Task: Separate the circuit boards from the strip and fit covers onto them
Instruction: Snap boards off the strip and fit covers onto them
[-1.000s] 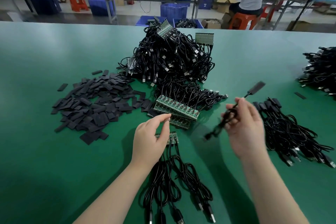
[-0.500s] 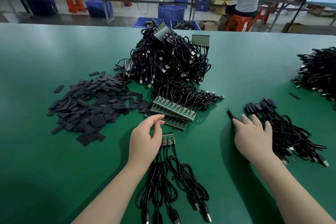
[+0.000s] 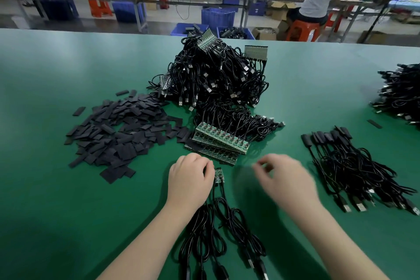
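Observation:
A short strip of green circuit boards (image 3: 219,174) lies in front of me, its black cables (image 3: 218,229) trailing toward me. My left hand (image 3: 189,179) covers the strip's left end, with its fingers curled down onto it. My right hand (image 3: 287,180) hovers just right of the strip; it is blurred, its thumb and forefinger are slightly apart, and it holds nothing. Longer board strips (image 3: 219,142) are stacked just beyond. A pile of flat black covers (image 3: 120,134) lies to the left.
A tall heap of cabled strips (image 3: 216,79) rises at the table's middle. Covered cables (image 3: 350,166) lie in a row at the right, and another cable heap (image 3: 401,93) sits at the far right edge. A person sits at a far bench.
My right hand laid the covered cable on the right-hand row and swung back left, empty. My left hand dropped onto the short strip and curled over it.

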